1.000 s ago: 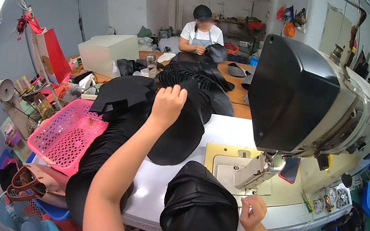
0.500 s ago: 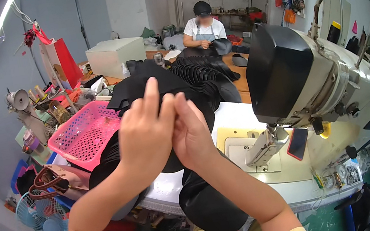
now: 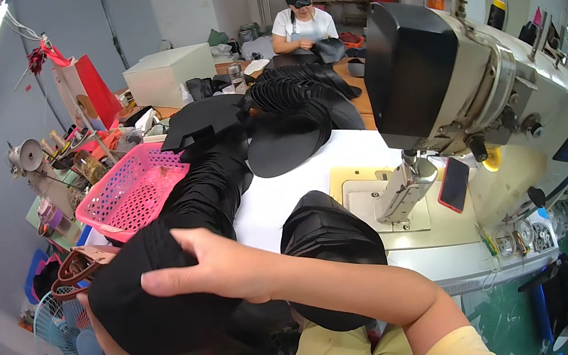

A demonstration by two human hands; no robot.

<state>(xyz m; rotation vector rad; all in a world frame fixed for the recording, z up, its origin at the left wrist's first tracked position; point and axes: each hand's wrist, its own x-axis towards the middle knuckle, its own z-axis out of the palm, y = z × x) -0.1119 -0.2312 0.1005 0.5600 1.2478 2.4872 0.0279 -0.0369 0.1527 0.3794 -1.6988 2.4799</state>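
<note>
A bundle of black fabric pieces (image 3: 147, 308) with curved edges is held between my two hands at the lower left. My right hand (image 3: 212, 266) reaches across from the right and presses on its near face, thumb and a finger spread over the cloth. My left hand (image 3: 103, 327) is at the bundle's left edge, its fingers mostly hidden behind the cloth. Beyond the bundle, a long row of stacked black pieces (image 3: 205, 184) runs away over the white table. Another black stack (image 3: 330, 245) rests at the table's front edge, beside my right forearm.
A sewing machine (image 3: 427, 84) stands at the right, a phone (image 3: 454, 185) on its bed. A pink basket (image 3: 131, 193) is left of the row; a fan (image 3: 74, 344) stands below. More black rounded pieces (image 3: 292, 138) lie farther back, where a co-worker (image 3: 303, 26) sits.
My hands were together in front of me, above the table. They have parted and come down to the lower left, onto the black bundle. The view has tilted slightly downward.
</note>
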